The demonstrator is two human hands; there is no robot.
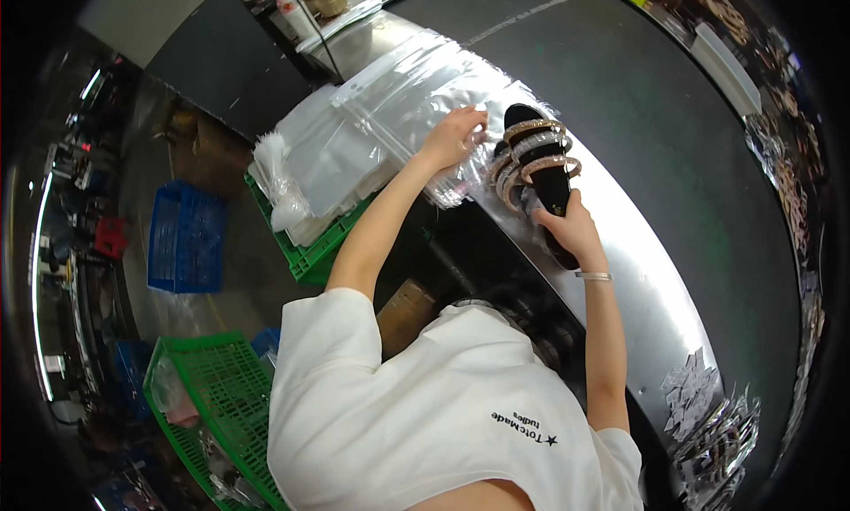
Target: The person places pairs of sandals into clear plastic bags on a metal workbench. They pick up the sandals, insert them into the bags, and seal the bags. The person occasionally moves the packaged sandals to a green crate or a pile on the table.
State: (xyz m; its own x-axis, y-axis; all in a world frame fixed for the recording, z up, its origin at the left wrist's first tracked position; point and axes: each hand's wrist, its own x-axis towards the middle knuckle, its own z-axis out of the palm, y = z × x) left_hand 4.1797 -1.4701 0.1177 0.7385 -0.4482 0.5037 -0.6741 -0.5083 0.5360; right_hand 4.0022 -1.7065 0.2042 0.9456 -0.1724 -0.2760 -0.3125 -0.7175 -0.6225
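My right hand (574, 231) is closed round the heel end of a black sandal (555, 185) with glittery straps. A second strappy sandal (506, 176) sits against its left side, partly hidden. Both are over the edge of the shiny metal worktop (639, 272). My left hand (454, 139), fingers bent, pinches at the clear plastic bags (398, 112). Clear film shows round its fingertips and below the palm, just left of the sandals.
More bags stack over a green crate (310, 261) at left. A dark conveyor belt (708, 166) runs along the right. Silvery packets (722, 449) lie at the lower right. A blue crate (186, 236) and a green basket (217, 405) stand on the left.
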